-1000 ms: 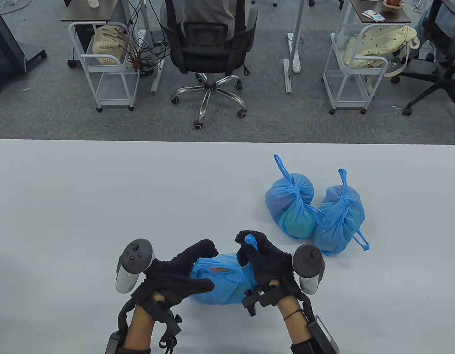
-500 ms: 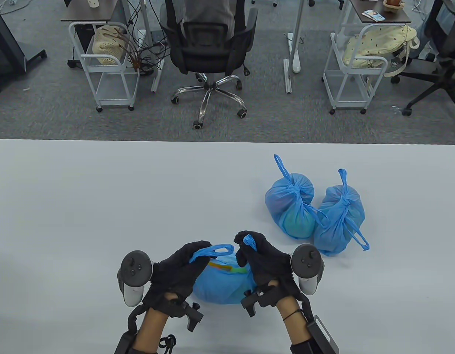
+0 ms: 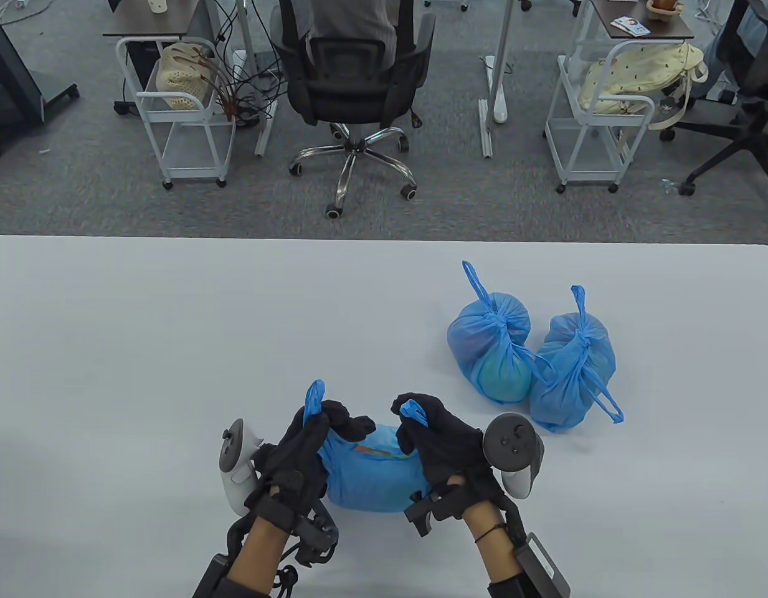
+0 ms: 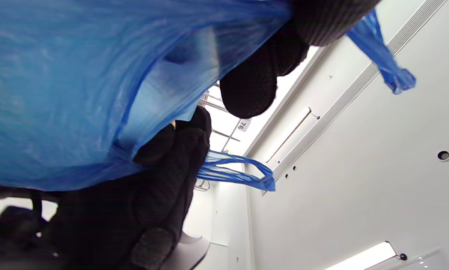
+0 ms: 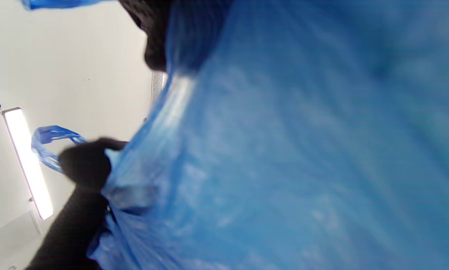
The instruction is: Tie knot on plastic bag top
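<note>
- White desk [image 3: 172,324]; office chair [image 3: 349,81] and carts on grey carpet beyond.
- Two knotted bags [image 3: 533,361] at right.
- Untied plastic bag [image 3: 371,476] near edge, centre.
- Left hand [image 3: 303,445] grip pinches left handle [image 3: 313,398]; right hand [image 3: 443,436] grip pinches right handle [image 3: 413,411].

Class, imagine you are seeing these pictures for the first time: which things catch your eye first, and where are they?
First, near the table's front edge, two black-gloved hands: the left hand and right hand each pinch a handle of an untied blue bag lying between them. Next, behind and to the right, two knotted blue bags lie side by side on the pale table, touching. Beyond the table, a black office chair stands on grey carpet.
</note>
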`<action>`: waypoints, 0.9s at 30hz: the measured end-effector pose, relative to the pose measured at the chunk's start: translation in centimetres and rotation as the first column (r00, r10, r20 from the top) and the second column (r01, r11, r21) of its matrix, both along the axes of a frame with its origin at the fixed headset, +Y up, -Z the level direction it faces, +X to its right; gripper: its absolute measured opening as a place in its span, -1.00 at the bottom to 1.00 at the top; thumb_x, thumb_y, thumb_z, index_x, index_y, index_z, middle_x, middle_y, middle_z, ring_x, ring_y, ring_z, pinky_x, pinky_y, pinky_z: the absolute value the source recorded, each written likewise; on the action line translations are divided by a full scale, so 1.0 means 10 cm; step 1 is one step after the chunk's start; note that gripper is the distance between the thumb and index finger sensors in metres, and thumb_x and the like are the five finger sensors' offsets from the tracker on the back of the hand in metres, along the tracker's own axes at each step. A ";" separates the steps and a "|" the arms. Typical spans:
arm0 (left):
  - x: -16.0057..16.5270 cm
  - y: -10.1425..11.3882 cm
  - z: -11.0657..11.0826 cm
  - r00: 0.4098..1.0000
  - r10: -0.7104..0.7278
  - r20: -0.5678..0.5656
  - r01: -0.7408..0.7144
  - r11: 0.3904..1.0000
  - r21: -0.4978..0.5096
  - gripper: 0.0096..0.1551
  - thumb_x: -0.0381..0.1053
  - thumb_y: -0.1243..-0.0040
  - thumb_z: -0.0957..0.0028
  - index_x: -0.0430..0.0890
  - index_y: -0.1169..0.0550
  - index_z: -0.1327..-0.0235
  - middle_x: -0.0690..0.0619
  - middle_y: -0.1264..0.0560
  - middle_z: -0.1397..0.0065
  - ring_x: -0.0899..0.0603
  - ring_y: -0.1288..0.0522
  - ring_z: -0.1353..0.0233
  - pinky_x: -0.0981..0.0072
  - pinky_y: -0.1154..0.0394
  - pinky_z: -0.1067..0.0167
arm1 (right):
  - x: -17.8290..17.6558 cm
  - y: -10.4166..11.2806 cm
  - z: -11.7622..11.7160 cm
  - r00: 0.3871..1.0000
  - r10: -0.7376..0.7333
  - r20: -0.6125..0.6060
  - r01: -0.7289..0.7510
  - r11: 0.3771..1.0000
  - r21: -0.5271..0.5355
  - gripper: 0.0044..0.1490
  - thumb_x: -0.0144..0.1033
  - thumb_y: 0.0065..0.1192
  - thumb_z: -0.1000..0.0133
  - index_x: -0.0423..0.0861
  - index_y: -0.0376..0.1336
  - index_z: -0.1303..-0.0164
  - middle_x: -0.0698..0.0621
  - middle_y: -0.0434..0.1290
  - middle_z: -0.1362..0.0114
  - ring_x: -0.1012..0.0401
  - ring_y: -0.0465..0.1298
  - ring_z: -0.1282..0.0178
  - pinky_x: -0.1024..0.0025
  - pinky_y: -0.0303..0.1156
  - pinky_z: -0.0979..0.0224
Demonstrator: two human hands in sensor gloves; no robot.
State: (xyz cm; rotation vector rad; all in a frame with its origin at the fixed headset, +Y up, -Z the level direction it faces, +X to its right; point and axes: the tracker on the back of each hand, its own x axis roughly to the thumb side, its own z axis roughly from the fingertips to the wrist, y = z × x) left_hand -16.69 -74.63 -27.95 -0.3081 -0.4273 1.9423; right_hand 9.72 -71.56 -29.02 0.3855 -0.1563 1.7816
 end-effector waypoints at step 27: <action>0.28 0.14 0.09 0.808 -0.574 -0.132 0.586 0.759 0.282 0.01 0.34 -0.28 0.01 -0.02 -0.12 -0.57 0.18 -0.68 0.30 -0.16 -0.69 -0.08 -0.41 -0.30 -0.36 | -0.41 0.19 0.23 0.801 0.589 0.108 -0.590 0.746 0.308 -0.54 -0.25 0.17 -0.17 -0.22 0.37 -0.16 0.09 0.59 0.36 0.11 0.62 0.37 -0.16 0.46 0.00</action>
